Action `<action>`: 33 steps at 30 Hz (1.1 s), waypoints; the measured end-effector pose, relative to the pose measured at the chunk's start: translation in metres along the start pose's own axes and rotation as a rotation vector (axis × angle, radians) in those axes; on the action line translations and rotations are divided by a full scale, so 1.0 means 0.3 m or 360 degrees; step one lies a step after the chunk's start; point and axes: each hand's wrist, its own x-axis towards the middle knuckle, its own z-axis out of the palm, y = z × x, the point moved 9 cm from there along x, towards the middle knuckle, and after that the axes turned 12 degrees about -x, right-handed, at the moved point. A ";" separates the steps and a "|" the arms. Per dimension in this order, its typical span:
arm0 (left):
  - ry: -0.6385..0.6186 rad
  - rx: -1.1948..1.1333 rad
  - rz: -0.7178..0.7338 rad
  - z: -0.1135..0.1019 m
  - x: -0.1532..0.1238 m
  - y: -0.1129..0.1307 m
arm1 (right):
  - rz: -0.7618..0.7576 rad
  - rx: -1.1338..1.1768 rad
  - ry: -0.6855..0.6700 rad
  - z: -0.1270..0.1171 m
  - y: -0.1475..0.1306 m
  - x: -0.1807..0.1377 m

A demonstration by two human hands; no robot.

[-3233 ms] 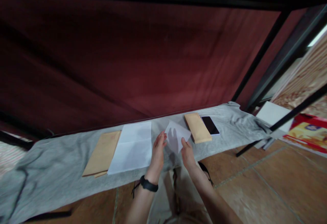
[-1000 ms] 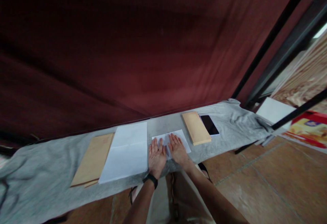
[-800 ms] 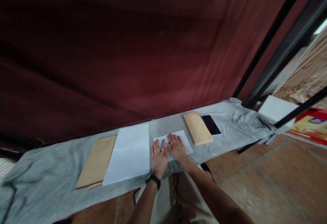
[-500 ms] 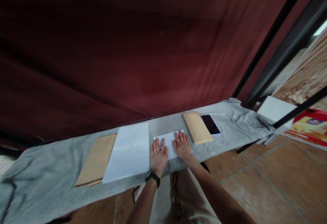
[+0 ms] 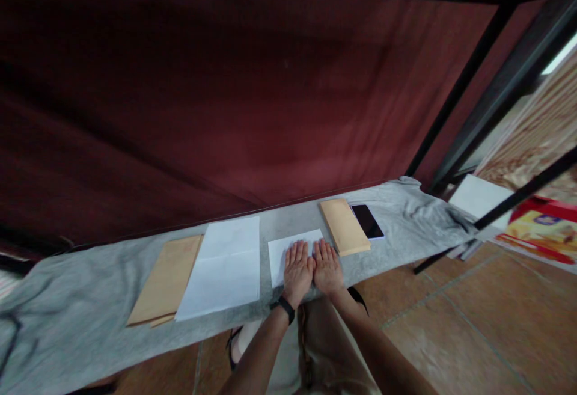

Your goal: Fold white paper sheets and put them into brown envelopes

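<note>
- L hand (image 5: 299, 270) laid wide & flat on small paper (image 5: 279, 257).
- R hand (image 5: 328, 266) laid likewise, on its 3 o'clock end.
- Small paper placed on grey cloth (image 5: 90, 299).
- Env. stack (image 5: 345, 226) placed approx. 2 o'clock, w/ phone (image 5: 367, 220) just past it.
- Big paper (image 5: 222, 269) placed at 9 o'clock, w/ lg. env. (image 5: 166, 278) beyond.

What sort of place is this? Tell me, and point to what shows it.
Probably an improvised paperwork spot, perhaps in a home: a long gray cloth with small white paper and a phone on it, and a tiled floor below.
</note>
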 end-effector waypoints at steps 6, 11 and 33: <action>0.0013 0.0009 -0.0004 0.013 0.024 -0.016 | 0.0020 0.0000 0.0077 -0.005 0.001 -0.001; 0.0054 0.0062 -0.0096 -0.023 0.018 -0.095 | 0.0018 0.0011 0.0115 -0.006 0.001 0.000; 0.0326 0.0180 -0.0034 -0.110 -0.158 -0.160 | -0.0108 -0.0096 0.0139 -0.064 0.027 -0.122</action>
